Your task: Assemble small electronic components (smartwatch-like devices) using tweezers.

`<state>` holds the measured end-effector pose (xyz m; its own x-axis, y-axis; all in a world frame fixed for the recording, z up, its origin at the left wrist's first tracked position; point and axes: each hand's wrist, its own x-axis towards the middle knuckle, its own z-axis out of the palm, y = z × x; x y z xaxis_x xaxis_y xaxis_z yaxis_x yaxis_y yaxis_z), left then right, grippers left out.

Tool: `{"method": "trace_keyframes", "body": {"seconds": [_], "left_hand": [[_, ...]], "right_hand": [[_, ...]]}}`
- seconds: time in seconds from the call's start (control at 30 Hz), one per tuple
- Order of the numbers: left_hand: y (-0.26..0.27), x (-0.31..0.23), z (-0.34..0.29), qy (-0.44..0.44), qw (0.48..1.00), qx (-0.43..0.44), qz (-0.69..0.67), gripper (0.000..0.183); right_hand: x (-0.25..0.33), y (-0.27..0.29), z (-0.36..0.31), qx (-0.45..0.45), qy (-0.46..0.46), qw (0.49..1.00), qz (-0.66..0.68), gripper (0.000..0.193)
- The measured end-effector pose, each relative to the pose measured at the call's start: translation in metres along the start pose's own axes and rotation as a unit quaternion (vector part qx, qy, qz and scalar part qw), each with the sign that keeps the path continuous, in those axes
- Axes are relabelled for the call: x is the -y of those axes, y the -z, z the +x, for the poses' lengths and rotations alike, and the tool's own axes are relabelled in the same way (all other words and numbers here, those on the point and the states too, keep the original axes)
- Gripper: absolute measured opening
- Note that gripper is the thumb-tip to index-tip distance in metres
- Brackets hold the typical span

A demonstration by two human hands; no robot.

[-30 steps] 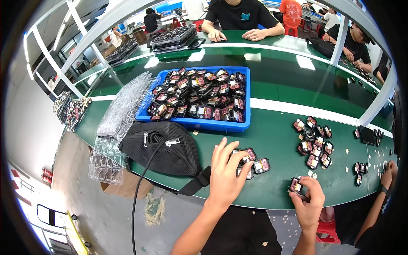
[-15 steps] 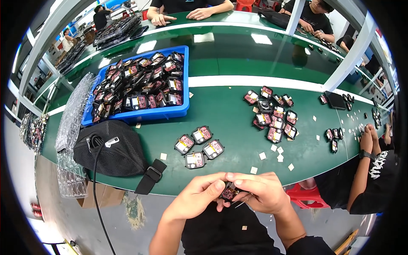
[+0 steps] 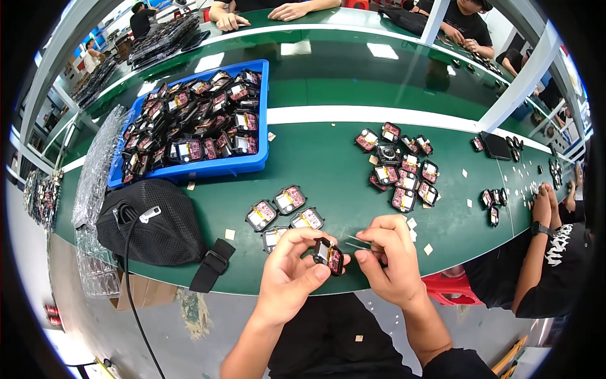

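My left hand [image 3: 291, 271] is closed round the edges of a smartwatch case [image 3: 329, 255], a black shell with its red circuit board showing. The case is tilted up above the table's near edge. Close on its right, my right hand [image 3: 390, 259] pinches a pair of tweezers [image 3: 357, 242]. The tweezer tips point left toward the case, apart from it. Just beyond my left hand lie several similar open watch cases [image 3: 290, 199] with pale and red insides, one partly hidden by my fingers.
A blue bin [image 3: 262, 151] heaped with watch cases stands at the left, beside bubble wrap [image 3: 95, 164] and a black mesh bag [image 3: 151, 218]. More cases [image 3: 404, 179] cluster right of centre, with small beige squares [image 3: 428, 249] scattered near them. A co-worker's hands [image 3: 544, 202] are at far right.
My hands have moved apart and up over the table edge. The left now holds the watch case in plain view, and the tweezers show in the right. The whole view has shifted slightly.
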<state>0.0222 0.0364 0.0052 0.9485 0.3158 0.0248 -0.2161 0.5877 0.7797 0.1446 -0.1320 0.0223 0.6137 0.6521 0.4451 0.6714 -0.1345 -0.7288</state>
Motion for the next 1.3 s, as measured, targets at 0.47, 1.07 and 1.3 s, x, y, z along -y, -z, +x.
{"method": "trace_keyframes", "body": {"seconds": [0.47, 1.07, 1.3], "left_hand": [[-0.0016, 0.0027, 0.0039, -0.01, 1.0, 0.007, 0.001, 0.051], [-0.004, 0.0022, 0.0034, -0.01, 1.0, 0.005, 0.008, 0.049], [-0.005, 0.0029, 0.0012, -0.017, 1.0, -0.01, 0.004, 0.049]], "right_hand": [[-0.0009, -0.0049, 0.008, -0.008, 0.044, 0.997, -0.069, 0.026], [0.0031, -0.0014, 0.0077, 0.022, 0.009, 0.999, -0.021, 0.019], [0.0064, -0.0052, 0.0073, 0.01, 0.005, 0.999, -0.04, 0.02]]}}
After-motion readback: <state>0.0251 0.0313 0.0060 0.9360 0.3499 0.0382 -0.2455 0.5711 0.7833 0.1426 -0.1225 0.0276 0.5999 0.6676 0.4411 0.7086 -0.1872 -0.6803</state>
